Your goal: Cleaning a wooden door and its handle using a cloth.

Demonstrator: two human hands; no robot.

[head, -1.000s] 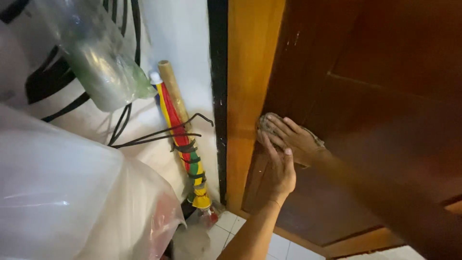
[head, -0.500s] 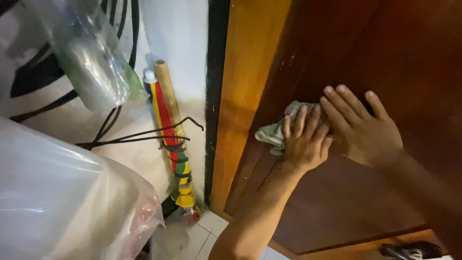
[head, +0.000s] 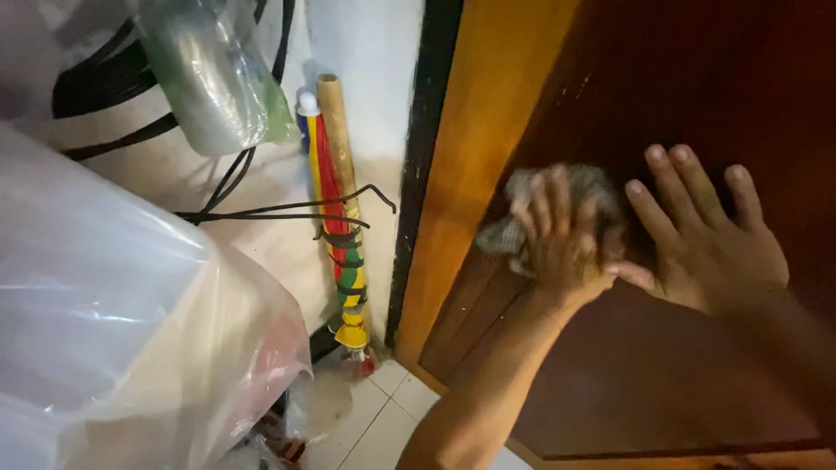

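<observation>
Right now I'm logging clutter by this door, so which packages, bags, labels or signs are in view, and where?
Large clear plastic bag: bottom left, bulging, whitish with a reddish tint at its lower edge.
Small clear plastic bag: hanging top left on the wall, something green inside.
No labels, signs or screens can be made out.
Left hand presses a grey cloth on the brown door; right hand lies flat beside it.

Grey cloth [head: 592, 187] (brown door [head: 697, 87])

Both hands raised and pressed flat, side by side.
Left hand [head: 562, 235] reaching up on a bare forearm, fingers together and slightly curled; right hand [head: 710, 239] just beside it, palm flat, fingers spread and pointing upward, thumb touching the left.
</observation>
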